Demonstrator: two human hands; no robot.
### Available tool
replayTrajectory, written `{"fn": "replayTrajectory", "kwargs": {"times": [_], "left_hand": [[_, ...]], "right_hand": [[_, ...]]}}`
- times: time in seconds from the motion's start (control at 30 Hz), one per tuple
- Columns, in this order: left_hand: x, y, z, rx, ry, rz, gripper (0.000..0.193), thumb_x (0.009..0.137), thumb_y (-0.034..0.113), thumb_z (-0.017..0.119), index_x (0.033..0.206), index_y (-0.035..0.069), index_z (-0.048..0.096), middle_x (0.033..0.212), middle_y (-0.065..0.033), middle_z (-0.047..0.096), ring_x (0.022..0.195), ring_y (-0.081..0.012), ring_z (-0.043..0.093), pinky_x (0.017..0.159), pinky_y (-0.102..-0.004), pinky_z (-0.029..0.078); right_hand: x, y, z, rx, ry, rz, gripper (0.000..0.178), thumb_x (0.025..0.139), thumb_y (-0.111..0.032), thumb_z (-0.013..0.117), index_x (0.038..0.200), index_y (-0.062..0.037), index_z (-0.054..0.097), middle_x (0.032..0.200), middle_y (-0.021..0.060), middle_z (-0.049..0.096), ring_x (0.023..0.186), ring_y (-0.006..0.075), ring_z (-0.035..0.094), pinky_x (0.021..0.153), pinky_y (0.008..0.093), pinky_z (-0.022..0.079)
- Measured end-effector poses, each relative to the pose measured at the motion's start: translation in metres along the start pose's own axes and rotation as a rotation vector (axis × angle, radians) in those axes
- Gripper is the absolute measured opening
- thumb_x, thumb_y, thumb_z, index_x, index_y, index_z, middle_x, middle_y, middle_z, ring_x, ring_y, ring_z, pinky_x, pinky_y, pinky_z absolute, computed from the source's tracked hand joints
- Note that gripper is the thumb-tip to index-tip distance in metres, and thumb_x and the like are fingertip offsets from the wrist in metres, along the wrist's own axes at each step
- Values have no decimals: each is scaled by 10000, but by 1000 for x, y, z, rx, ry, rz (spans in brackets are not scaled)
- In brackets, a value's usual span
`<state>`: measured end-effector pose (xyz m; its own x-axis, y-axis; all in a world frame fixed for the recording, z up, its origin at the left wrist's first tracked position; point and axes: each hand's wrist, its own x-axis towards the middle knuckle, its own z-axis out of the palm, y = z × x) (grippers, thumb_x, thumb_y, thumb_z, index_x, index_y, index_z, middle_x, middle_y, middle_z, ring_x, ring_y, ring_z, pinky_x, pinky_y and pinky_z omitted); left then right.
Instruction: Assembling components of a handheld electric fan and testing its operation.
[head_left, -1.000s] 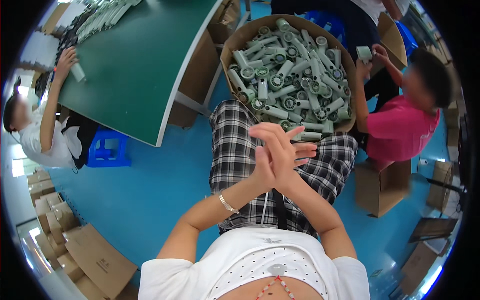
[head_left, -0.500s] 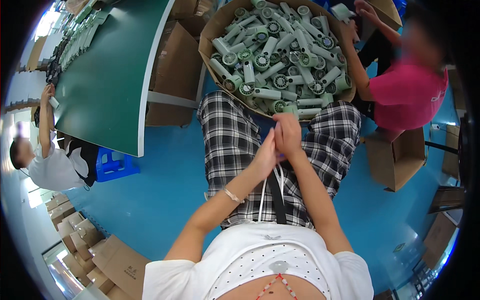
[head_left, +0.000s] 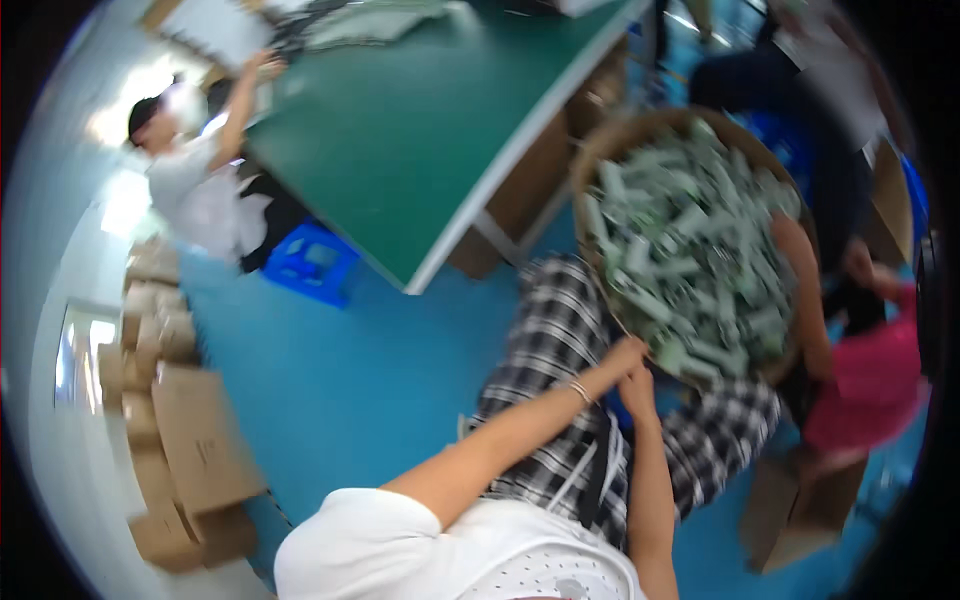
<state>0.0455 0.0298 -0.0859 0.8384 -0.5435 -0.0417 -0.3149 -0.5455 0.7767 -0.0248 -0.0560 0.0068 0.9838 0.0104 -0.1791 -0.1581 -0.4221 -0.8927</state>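
Observation:
My left hand point(head_left: 624, 354) and my right hand point(head_left: 637, 381) meet over my lap, by the near rim of a large cardboard bin point(head_left: 590, 170). The fingers of both look closed, one hand pressed against the other; motion blur hides whatever they may hold. The bin is heaped with pale green handheld fans point(head_left: 690, 240), with stick-like handles and round heads. Some fans lie just beyond my fingertips. I cannot tell whether my hands touch the rim.
A green-topped table point(head_left: 400, 150) stands ahead to the left, a person point(head_left: 200, 190) beside it near a blue stool point(head_left: 310, 262). On the right, a co-worker in pink point(head_left: 870, 380) reaches over the bin. An open carton point(head_left: 800, 510) sits nearby; cartons point(head_left: 200, 430) are stacked far left.
The view has swung left, so the bin and my lap sit further right. My hands remain together and are now nearer the bin's rim. The co-worker's arm now reaches over the fans.

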Motion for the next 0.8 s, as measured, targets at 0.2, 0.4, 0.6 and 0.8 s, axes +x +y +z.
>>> {"fn": "replayTrajectory", "kwargs": {"times": [0.2,0.4,0.6,0.8], "left_hand": [[8,92,6,-643,-34,-699,326,875,300,537,1007,13,617,941,-178,655,873,-309,628,783,-405,483],[12,70,4,-564,-24,-638,332,884,302,528,1017,10,611,977,-181,649,907,-309,626,794,-404,478],[10,79,7,-569,-62,-610,345,896,313,517,1043,12,598,1009,-175,636,930,-323,618,805,-403,470],[12,67,14,-513,8,-587,332,890,314,528,995,8,600,956,-172,641,909,-327,619,791,-413,470]], "right_hand": [[-16,7,-39,-67,60,191,381,883,-228,505,1191,-9,549,1111,262,601,1051,428,561,848,466,456],[-5,-12,-34,-21,15,155,360,890,-204,494,1188,-14,558,1135,254,597,1063,425,557,856,467,457],[-9,-9,-43,-64,20,224,376,882,-197,498,1207,-13,542,1140,259,592,1064,432,552,854,473,456],[-6,-5,-34,-72,13,194,384,871,-190,506,1211,-12,536,1136,259,593,1060,436,552,855,474,454]]}}
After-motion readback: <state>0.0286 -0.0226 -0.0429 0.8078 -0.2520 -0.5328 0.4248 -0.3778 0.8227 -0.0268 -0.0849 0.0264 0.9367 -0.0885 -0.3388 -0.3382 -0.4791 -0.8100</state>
